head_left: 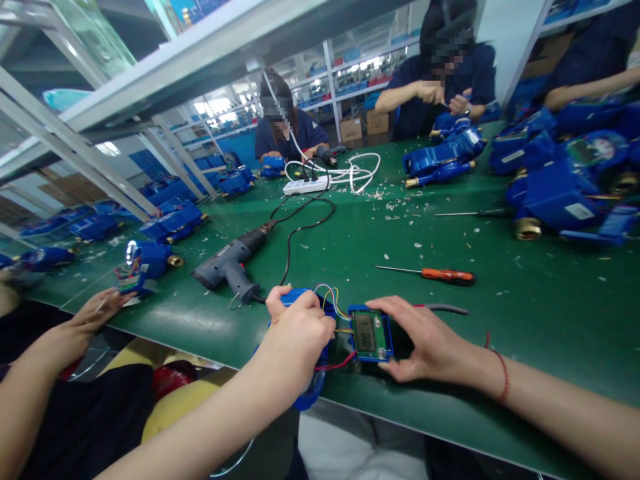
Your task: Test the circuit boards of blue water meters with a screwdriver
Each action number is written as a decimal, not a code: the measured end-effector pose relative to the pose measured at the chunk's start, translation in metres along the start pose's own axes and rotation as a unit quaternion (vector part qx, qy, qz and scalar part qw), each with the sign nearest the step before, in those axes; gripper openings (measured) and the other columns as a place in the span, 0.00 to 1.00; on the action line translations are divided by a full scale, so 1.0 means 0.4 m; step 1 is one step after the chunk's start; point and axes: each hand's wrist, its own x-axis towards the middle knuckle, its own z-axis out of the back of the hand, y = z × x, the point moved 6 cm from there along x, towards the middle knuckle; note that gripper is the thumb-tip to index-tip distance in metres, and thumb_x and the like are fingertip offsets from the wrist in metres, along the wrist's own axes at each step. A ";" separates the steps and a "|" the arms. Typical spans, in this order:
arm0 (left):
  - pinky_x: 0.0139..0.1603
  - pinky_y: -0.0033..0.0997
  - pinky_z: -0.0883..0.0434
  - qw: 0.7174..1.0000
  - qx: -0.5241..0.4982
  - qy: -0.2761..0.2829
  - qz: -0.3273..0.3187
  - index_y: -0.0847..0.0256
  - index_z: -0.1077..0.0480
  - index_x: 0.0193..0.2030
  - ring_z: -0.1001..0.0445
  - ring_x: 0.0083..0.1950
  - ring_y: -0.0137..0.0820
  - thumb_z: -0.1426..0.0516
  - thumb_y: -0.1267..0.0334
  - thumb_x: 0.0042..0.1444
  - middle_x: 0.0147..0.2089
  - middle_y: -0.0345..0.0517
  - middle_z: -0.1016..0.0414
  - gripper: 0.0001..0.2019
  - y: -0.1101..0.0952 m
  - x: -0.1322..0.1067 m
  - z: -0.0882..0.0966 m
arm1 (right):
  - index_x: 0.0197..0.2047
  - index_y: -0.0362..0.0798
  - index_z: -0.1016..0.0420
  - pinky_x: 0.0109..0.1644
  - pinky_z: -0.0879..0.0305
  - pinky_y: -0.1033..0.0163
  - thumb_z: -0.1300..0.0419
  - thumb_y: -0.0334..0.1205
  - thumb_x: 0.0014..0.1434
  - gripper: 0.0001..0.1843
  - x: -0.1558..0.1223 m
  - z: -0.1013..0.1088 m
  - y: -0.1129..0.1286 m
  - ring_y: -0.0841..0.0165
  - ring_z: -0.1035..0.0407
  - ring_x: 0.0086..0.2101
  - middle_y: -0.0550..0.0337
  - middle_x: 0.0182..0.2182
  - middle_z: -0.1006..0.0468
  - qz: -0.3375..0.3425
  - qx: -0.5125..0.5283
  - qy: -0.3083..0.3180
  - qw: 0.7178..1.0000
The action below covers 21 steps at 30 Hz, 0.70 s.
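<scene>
My left hand [303, 333] is closed over a blue meter housing [311, 392] at the table's front edge, its fingers curled and partly hiding the housing. My right hand [425, 343] grips a small blue-framed circuit board with a grey display [366, 331] between thumb and fingers, just right of the housing. Thin coloured wires [336, 303] and a red wire [340, 362] run between the housing and the board. A grey cable end [443, 308] lies behind my right hand.
An orange-handled screwdriver [447, 276] and a grey heat gun [233, 261] lie beyond my hands. Further back are a white power strip [307, 185] and another screwdriver [475, 214]. Blue meters [560, 193] crowd the right. A co-worker's hands [95, 313] work at left; others sit opposite.
</scene>
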 end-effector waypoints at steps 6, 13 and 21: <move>0.60 0.58 0.56 0.970 0.056 -0.219 -0.092 0.56 0.27 0.44 0.26 0.48 0.40 0.50 0.76 0.64 0.37 0.39 0.16 0.13 -0.016 -0.116 0.085 | 0.62 0.45 0.45 0.56 0.32 0.47 0.36 0.38 0.47 0.40 -0.004 -0.015 -0.017 0.53 0.33 0.55 0.44 0.53 0.29 0.015 -0.041 0.007 0.999; 0.51 0.44 0.44 0.978 0.073 -0.192 -0.035 0.62 0.29 0.41 0.23 0.38 0.35 0.43 0.72 0.60 0.38 0.43 0.19 0.04 -0.150 -0.134 -0.068 | 0.63 0.46 0.47 0.55 0.30 0.47 0.36 0.39 0.47 0.41 -0.012 -0.015 -0.024 0.52 0.35 0.56 0.44 0.55 0.31 -0.005 -0.041 0.015 0.999; 0.42 0.43 0.42 0.981 0.121 -0.143 -0.052 0.58 0.31 0.29 0.26 0.34 0.37 0.47 0.82 0.55 0.27 0.38 0.24 0.14 -0.120 -0.151 -0.071 | 0.61 0.45 0.45 0.64 0.42 0.44 0.35 0.41 0.46 0.41 0.007 -0.017 -0.033 0.56 0.32 0.53 0.49 0.51 0.28 0.062 0.000 0.038 0.997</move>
